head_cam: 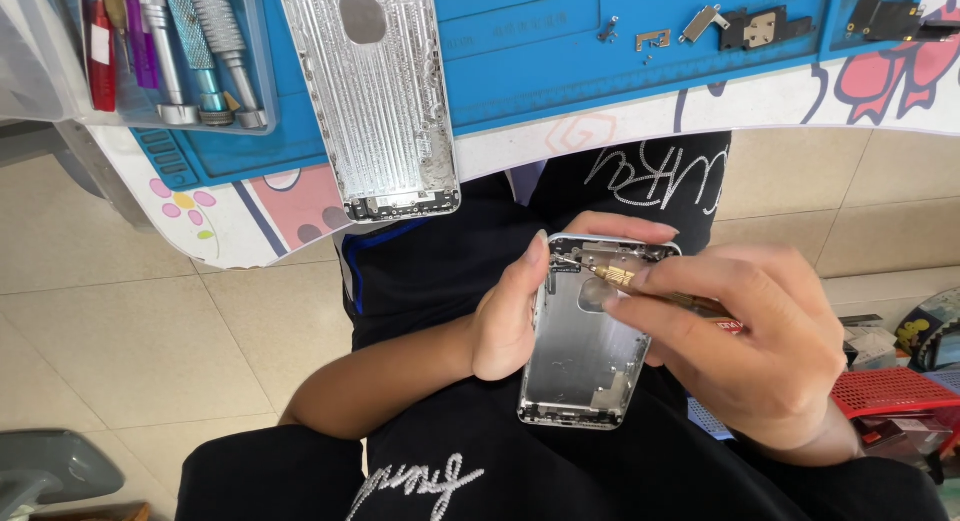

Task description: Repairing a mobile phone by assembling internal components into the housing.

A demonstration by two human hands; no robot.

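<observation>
Beige floor tiles below a blue bench mat [620, 61]; left hand [510, 316] fingers grip a silver phone shell [580, 366], right hand [760, 346] fingers pinch tweezers [650, 289].

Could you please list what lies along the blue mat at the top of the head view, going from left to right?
Clear tray of screwdrivers → silver phone back housing lying inside up → small loose metal brackets → black component with a gold plate.

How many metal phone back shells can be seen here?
2. One phone shell is held in the left hand over the lap; the other shell lies on the blue mat.
</observation>
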